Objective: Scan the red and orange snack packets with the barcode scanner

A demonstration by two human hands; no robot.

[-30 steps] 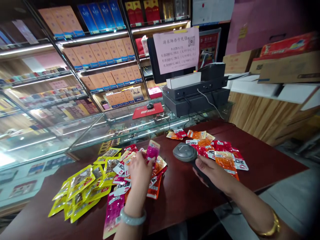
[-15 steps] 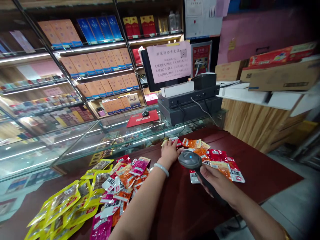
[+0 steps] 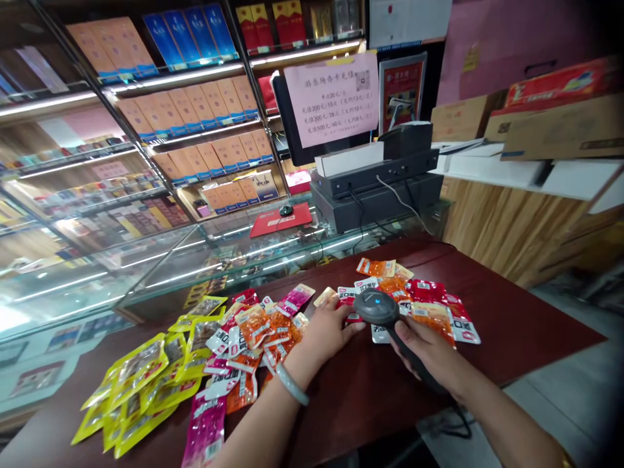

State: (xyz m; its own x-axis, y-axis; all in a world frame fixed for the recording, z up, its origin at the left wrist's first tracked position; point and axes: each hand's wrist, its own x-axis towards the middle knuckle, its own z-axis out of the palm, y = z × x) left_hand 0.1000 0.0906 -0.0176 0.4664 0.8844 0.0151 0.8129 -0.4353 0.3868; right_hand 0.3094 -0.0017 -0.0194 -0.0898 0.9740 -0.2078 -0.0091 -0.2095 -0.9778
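Observation:
My right hand [image 3: 429,344] is wrapped round the handle of a dark barcode scanner [image 3: 375,307], which has a small blue light on its head. My left hand [image 3: 329,330], with a pale bangle on the wrist, lies low over the table. Its fingers grip a red-and-white snack packet [image 3: 348,296] just left of the scanner head; the fingertips are partly hidden. Right of and behind the scanner lies a group of red and orange packets [image 3: 431,318]. Left of my left arm is a heap of orange, white and purple packets [image 3: 253,328], beside yellow-edged packets [image 3: 139,367].
The dark red table [image 3: 511,312] meets a glass display counter [image 3: 195,260]. Behind stand a monitor with a pink handwritten sign [image 3: 331,104] and a black cash drawer [image 3: 380,201]. Shelves of boxes [image 3: 190,107] fill the back left; cardboard boxes [image 3: 560,130] sit at right.
My left hand has drawn back toward me, and the red-and-white packet has come along with it. The scanner stays in my right hand, nearly in place. The view has shifted slightly.

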